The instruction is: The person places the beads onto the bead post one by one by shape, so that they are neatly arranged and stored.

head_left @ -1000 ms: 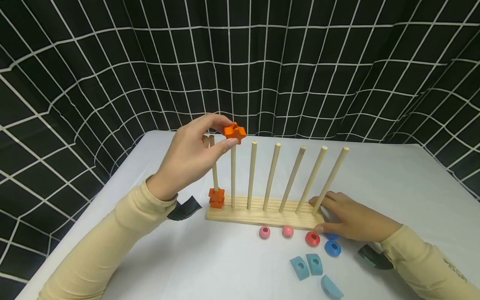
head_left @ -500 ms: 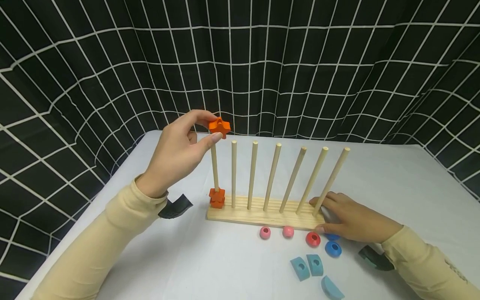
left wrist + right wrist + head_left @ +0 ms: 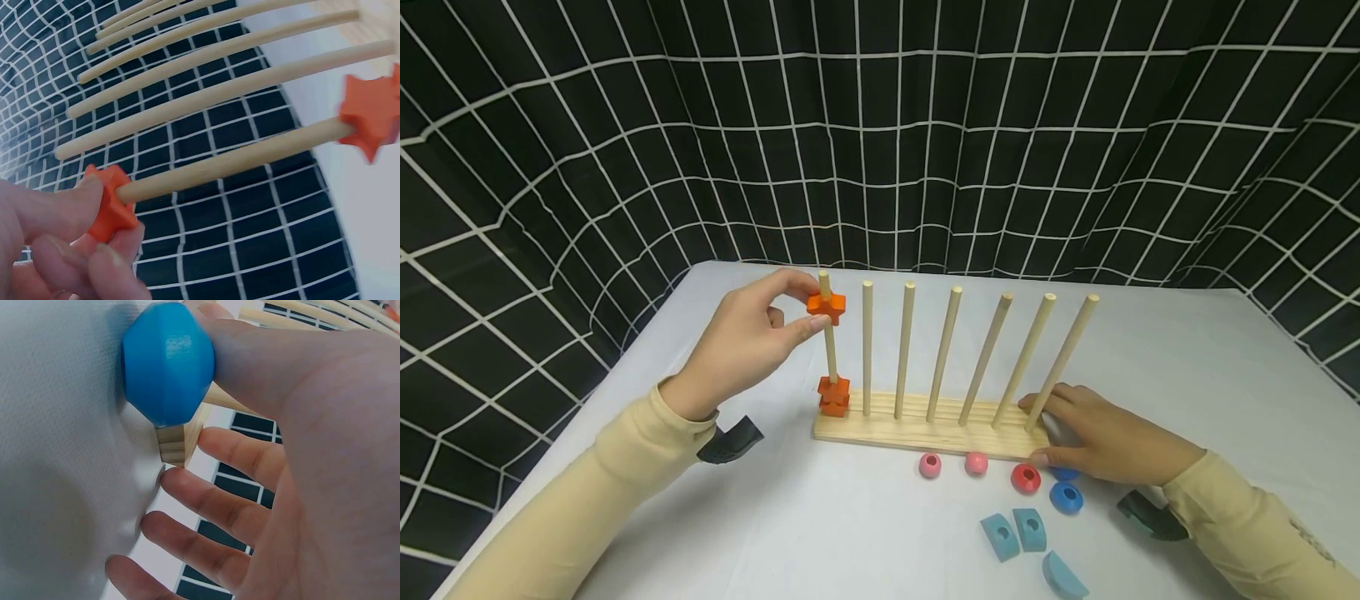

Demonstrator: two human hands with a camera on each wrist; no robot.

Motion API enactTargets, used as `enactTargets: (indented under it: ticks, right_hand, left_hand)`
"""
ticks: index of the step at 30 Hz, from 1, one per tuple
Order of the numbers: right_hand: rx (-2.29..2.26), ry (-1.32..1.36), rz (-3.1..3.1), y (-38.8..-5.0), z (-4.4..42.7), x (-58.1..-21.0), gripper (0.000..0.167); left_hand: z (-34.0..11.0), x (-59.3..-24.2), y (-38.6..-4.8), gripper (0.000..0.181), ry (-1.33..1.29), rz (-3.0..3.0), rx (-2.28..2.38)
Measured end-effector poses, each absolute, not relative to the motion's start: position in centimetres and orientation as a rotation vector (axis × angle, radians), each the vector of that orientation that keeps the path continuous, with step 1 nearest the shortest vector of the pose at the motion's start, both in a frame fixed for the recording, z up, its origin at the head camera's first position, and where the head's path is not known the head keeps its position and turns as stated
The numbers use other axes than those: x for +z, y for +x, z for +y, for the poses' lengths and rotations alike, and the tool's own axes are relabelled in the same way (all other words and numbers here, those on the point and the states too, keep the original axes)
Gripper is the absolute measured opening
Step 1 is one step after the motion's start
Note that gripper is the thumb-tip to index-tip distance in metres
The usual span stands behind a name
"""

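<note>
In the head view my left hand (image 3: 737, 346) pinches an orange star-shaped bead (image 3: 829, 309) between thumb and fingers. The leftmost peg (image 3: 831, 354) passes through it, and the bead sits just below the peg's top. More orange star beads (image 3: 833, 397) lie stacked at the foot of this peg. The left wrist view shows the peg running into the held bead (image 3: 114, 209). My right hand (image 3: 1097, 437) holds the right end of the wooden peg board (image 3: 910, 433), thumb at the front edge and fingers behind. A blue bead (image 3: 167, 365) is close by the right thumb.
Several bare pegs (image 3: 940, 358) rise from the board. In front lie two pink beads (image 3: 976, 464), a red bead (image 3: 1026, 478), blue beads (image 3: 1066, 497) and light-blue half-round blocks (image 3: 1030, 531). A black grid-patterned curtain (image 3: 925, 125) stands behind the white table (image 3: 775, 533).
My left hand has carried the orange star bead left from near the second peg, over the leftmost peg, then down onto it. The right hand stays in place.
</note>
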State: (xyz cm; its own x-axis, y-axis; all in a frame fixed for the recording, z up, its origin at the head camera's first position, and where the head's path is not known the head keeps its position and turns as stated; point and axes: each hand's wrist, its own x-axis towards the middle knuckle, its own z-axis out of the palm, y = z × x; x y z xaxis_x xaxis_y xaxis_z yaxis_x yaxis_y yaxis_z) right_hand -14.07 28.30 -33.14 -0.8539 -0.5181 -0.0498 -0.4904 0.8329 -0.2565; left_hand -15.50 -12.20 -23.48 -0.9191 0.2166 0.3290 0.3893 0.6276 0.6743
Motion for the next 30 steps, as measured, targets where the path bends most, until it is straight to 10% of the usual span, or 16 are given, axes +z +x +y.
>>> enactTargets:
  ticks: [30]
  right_hand:
    - [-0.35, -0.789, 2.885, -14.0, 28.1, -33.1, 0.072]
  left_hand:
    - [-12.9, -29.1, -17.1, 0.028, -0.705, -3.016, -0.974]
